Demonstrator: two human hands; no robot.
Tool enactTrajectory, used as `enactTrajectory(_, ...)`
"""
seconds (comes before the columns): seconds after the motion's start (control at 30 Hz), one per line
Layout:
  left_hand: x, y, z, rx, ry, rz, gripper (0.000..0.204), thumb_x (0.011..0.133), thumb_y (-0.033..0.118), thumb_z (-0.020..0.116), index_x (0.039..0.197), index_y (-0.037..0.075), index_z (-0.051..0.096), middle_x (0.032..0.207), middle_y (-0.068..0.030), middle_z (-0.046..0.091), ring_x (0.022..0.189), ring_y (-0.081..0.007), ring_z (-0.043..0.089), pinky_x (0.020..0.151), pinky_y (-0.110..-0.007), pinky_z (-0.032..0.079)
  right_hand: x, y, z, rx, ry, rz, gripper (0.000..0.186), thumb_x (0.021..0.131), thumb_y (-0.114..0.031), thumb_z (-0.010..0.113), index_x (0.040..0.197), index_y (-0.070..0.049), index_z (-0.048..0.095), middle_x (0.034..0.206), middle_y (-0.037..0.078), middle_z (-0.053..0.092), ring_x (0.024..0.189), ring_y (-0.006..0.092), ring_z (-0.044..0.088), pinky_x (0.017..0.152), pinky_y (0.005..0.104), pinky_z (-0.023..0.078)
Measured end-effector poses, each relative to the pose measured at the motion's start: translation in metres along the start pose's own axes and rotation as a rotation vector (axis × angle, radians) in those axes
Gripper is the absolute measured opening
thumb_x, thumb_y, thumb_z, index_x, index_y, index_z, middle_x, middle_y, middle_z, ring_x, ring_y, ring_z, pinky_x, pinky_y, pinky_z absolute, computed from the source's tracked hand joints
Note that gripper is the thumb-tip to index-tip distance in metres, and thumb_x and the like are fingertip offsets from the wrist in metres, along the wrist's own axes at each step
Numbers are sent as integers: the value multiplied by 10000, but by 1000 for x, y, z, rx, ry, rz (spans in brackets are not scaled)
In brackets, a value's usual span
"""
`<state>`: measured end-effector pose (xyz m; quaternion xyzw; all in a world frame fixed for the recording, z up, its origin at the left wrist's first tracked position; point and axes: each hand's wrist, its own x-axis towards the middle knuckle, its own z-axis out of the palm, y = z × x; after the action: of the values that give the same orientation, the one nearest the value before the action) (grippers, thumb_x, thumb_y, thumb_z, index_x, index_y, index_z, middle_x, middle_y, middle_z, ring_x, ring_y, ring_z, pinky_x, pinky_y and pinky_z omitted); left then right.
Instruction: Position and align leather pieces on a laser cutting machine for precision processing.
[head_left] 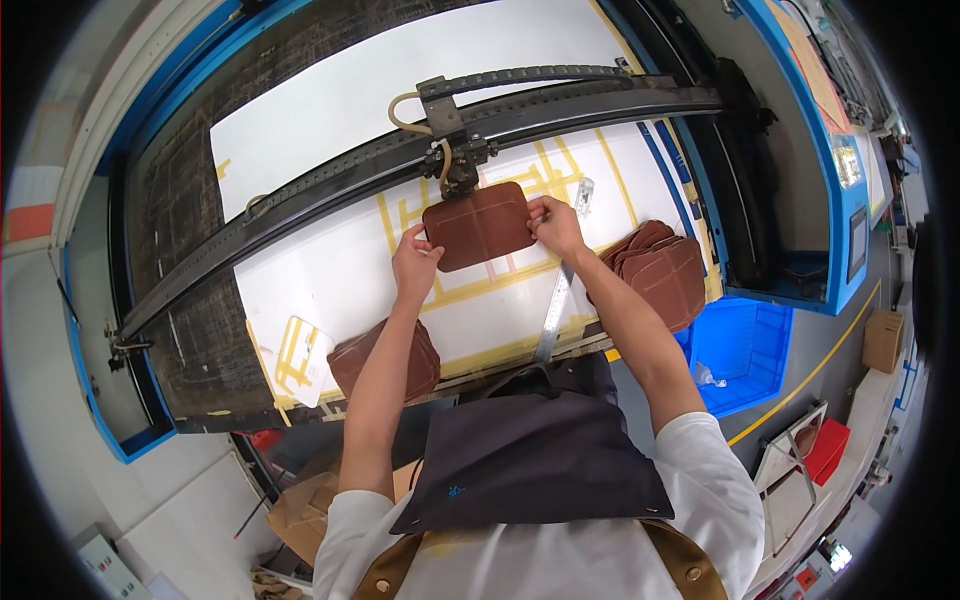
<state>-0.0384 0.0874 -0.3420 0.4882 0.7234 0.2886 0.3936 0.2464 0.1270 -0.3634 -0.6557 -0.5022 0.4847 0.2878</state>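
A reddish-brown leather panel [478, 228] with rounded corners and pale stitch-like lines is held out in front of me, under the machine's head. My left hand [416, 260] pinches its left edge, thumb toward the near corner. At the opposite edge, my right hand [554, 226] grips the panel between thumb and fingers. More brown leather panels [660, 280] lie in a loose pile by my right forearm. A smaller stack of panels [388, 362] sits partly behind my left forearm, near the table's front edge.
A black gantry beam [330, 160] with a tool head [458, 165] spans the white, yellow-taped bed [300, 260]. A steel ruler [557, 310] lies right of centre. A taped white card [301, 362] is at left. Below right stands a blue crate [742, 345].
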Motion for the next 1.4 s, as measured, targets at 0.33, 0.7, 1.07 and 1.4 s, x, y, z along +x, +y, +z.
enactTrajectory(0.33, -20, 9, 18, 462, 233, 646, 405, 816, 97, 724, 1210, 58, 639, 1064, -75, 656, 880, -237, 622, 772, -349, 526, -12, -17, -3, -145, 33, -2, 272, 791, -136, 732, 1039, -29, 697, 821, 80, 713, 766, 234, 700, 726, 344, 548)
enactTrajectory(0.7, 2, 45, 46, 779, -206, 599, 538, 912, 370, 645, 1341, 51, 584, 1465, -114, 504, 1023, -255, 600, 855, -404, 519, 6, -35, 3, -323, 113, -63, 360, 830, -211, 714, 1147, -53, 649, 890, 123, 695, 852, 311, 681, 777, 409, 538)
enactTrajectory(1.07, 3, 15, 46, 788, -32, 868, 729, 925, 514, 589, 1473, 56, 440, 1532, -176, 398, 1424, -364, 346, 1166, -539, 259, -48, -27, 1, -508, 232, -535, 406, 803, -66, 655, 1205, -24, 616, 1053, 169, 623, 1010, 371, 612, 853, 449, 519)
enactTrajectory(1.4, 10, 19, 46, 813, -63, 835, 839, 905, 600, 570, 1479, 11, 403, 1535, -198, 377, 1430, -360, 331, 1170, -586, 216, -144, -9, -1, -531, 240, 82, 585, 716, -133, 748, 1216, 13, 482, 1096, 305, 540, 934, 488, 602, 832, 536, 510)
